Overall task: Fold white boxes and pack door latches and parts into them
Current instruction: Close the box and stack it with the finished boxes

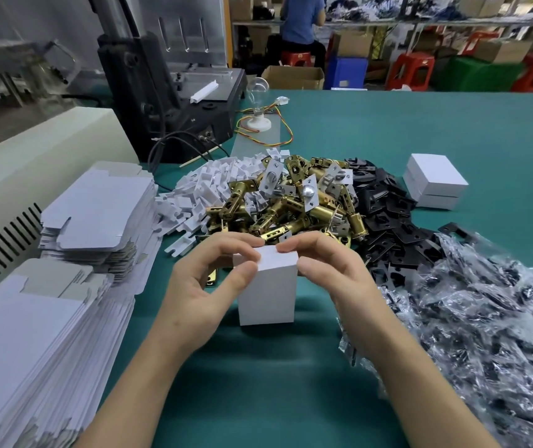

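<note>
The box [266,295] stands upright on the tabletop [258,383], between both hands. The left hand [207,286] pinches its top left corner with thumb and curled fingers; the right hand [336,270] pinches the top right edge. Just beyond the fingertips lie heaped latches [291,202], with white parts [207,189] beyond the left hand and black plates [388,215] beyond the right. Bags [485,318] lie outside the right hand, and stacked blanks [48,334] lie outside the left.

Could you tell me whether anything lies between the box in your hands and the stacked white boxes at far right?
Yes: a heap of black plates lies between the white box, held by left hand and right hand, and the stacked boxes; lifting over should probably clear it.
</note>
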Demonstrator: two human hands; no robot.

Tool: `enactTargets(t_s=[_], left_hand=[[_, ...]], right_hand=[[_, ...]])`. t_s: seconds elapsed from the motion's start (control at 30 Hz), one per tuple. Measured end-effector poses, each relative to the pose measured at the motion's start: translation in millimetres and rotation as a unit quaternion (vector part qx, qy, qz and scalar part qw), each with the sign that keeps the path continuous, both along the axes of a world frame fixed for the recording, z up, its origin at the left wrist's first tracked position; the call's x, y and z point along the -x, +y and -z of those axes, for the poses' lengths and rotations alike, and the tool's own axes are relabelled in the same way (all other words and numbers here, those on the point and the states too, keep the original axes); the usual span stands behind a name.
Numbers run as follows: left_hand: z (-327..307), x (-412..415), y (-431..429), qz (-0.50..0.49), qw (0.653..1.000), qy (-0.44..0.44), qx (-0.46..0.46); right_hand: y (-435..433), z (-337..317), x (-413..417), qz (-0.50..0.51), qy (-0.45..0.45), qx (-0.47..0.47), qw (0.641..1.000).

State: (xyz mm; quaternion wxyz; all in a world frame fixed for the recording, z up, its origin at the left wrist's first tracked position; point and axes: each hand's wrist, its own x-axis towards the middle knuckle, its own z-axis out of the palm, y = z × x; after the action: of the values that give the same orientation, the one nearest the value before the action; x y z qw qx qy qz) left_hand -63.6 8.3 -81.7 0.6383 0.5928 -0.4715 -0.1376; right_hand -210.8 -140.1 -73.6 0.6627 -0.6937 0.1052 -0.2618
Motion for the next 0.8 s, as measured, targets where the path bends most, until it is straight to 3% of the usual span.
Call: enactTargets(t_s=[0.2,0.8], left_hand=[[1,0,-1,-0.015,1.000,-0.009,0.008],[6,-3,-2,-0.016,0.999,0.011,0.027]], right_hand=[[6,6,-3,0.077,0.007,0.117,0.990],[8,9,-6,0.093,-0.013,0.171,0.981]])
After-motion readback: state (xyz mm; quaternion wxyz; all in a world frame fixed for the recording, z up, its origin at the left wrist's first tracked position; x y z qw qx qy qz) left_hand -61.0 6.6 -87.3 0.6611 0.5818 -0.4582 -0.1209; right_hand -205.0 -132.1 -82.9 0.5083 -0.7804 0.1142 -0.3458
